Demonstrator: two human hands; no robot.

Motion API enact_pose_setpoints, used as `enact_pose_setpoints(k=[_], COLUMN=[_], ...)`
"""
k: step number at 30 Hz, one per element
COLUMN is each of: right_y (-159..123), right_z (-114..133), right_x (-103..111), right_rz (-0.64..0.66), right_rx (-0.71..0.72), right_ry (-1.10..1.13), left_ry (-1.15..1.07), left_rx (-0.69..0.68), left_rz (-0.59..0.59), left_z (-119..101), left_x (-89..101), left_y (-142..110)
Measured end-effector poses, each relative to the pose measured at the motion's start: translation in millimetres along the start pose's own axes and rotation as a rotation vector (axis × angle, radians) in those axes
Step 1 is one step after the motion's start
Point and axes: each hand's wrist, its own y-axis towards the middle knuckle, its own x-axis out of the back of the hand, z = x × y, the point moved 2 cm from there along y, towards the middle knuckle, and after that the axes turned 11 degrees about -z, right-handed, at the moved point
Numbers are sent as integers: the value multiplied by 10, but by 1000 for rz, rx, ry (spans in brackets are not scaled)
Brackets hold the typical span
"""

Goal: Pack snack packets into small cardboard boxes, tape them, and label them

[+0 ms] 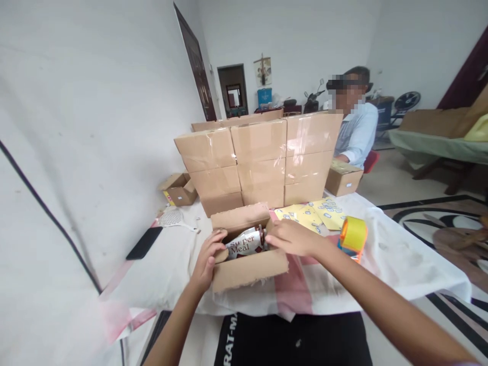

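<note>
An open cardboard box (249, 273) stands in front of me on the table, its two long flaps folded outward. Inside lies a white and brown packet (246, 244) printed "Super Meal". My left hand (208, 258) is closed on the short flap at the box's left end, thumb toward me. At the opposite end, my right hand (292, 237) bends its fingers over the box's right edge, the fingertips close to the packet. That hand covers most of the right short flap, so its exact grip is partly hidden.
Behind the box rises a stack of taped cartons (259, 152). Yellow printed sheets (308, 216) and a tape dispenser (353, 236) lie to the right. At left are a black phone (144, 243), a white fly swatter (171, 218) and another open box (179, 189). A person (356, 132) sits beyond.
</note>
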Motion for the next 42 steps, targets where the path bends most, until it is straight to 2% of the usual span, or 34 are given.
enact_pose_setpoints(k=[3,5,7,9,11,14,16,18,20,23,25,28,32,35,37,42], right_y=[268,336,308,195,22,-244,-314,-241,-61,224,320,236,-170,-412,-453,-252], right_z=[110,120,84,19,-46,-95,-83,-58,-46,-47,-41,-47,-107,-87,-34,23], right_x=[65,107,151,149,66,-116,-159,-105,8,176,255,322,281,210,196,276], right_rz=[307,397,407,313,127,-183,-235,-96,154,494,565,442,158,5,33,274], right_rx=[-70,-117,-137,-140,-121,-96,-77,-62,-87,-158,-148,-79,-100,-112,-96,71], right_ry=[-176,-132,16,203,320,261,153,49,-49,-163,-173,-26,250,273,196,-189], left_ry=[-42,-58,-67,-64,-46,-40,-59,-64,-44,0,19,-3,-72,-114,-136,-126], left_rx=[6,31,47,56,57,28,4,-20,-57,-118,-125,-104,-92,-91,-101,-124], left_rz=[-6,-22,-52,-84,-97,-75,-47,-14,47,216,297,294,217,187,195,302], left_z=[-27,-17,2,16,18,12,19,26,3,-108,-190,-234,-151,-102,-107,-205], left_x=[-67,-81,-79,-79,-96,-147,-176,-186,-182,-178,-169,-148,-170,-223,-250,-261], left_y=[45,66,50,5,-43,-65,-33,25,96,189,218,196,110,110,150,251])
